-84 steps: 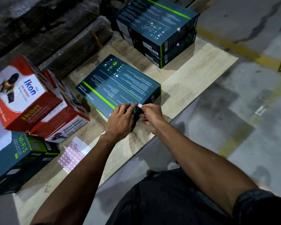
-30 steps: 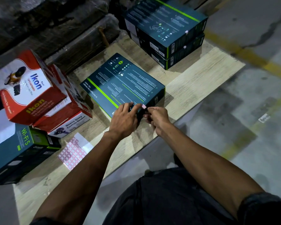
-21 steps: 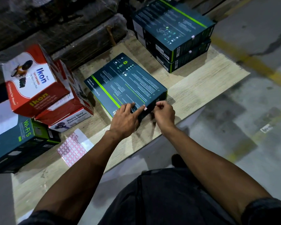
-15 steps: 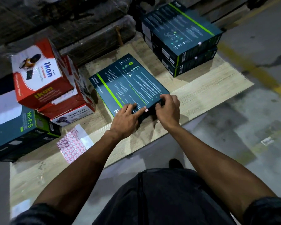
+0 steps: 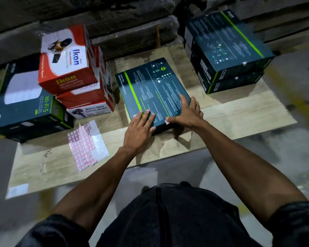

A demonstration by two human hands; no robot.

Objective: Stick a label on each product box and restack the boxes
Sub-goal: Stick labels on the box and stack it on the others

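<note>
Box: 1 dark box (image 5: 153, 90) is lying flat at frame centre on the board (image 5: 239, 114), a pink label (image 5: 167, 122) showing at its near edge.
Left hand (image 5: 141, 129): lying flat, fingers straight, gripping nothing.
Right hand (image 5: 187, 111): spreading open across the near right corner.
Tip: lift level, both hands under.
Count: 2 boxes stacked (image 5: 227, 50) upper right; 1 label sheet (image 5: 86, 145) lower left.

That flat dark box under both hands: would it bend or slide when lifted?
The dark box looks like stiff, flat cardboard, so it probably won't flop. Its smooth printed top may be slightly slippery. It lies flat on the board, so it is unlikely to tip.
</note>
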